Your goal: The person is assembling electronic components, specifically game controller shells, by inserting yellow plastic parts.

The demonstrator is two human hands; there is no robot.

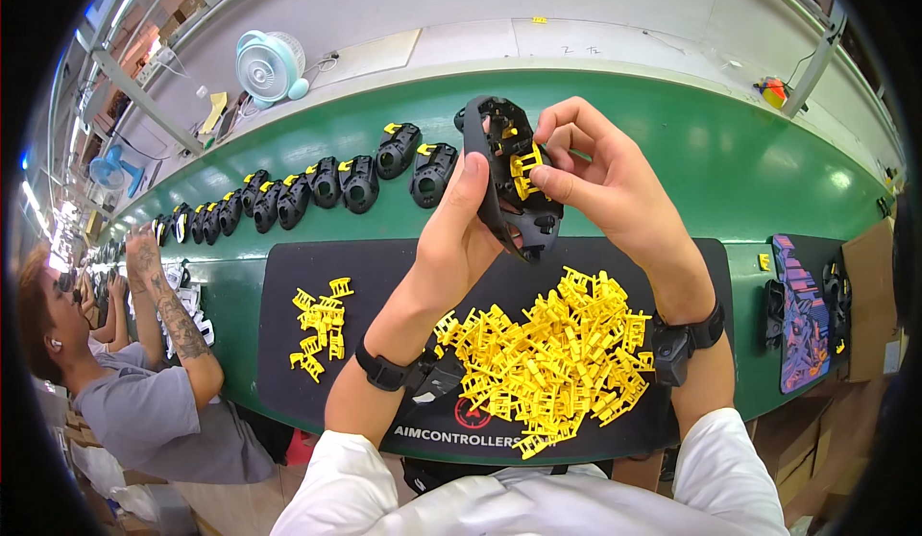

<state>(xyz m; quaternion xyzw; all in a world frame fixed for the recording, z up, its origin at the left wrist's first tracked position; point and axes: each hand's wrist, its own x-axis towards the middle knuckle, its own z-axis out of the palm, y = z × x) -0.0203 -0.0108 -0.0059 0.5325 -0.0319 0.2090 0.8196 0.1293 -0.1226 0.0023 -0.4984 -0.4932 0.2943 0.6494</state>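
Note:
My left hand (451,233) grips a black plastic controller shell (494,205), raised above the mat with its hollow inside turned to the right. A small yellow ladder-shaped plastic clip (524,173) sits at the shell's inner side. The thumb and fingers of my right hand (615,176) close on that clip's edge; how far it is seated in the shell cannot be told. Beneath both hands, a large heap of the same yellow clips (547,353) lies on the black mat (384,262). A smaller group of yellow clips (322,325) is to the left.
Several black shells with yellow parts (357,185) form a row along the green table (653,104). A light-blue fan (271,67) stands at the back. On the left a co-worker (154,392) sits by white parts. A patterned panel (803,315) and cardboard box (869,296) are at right.

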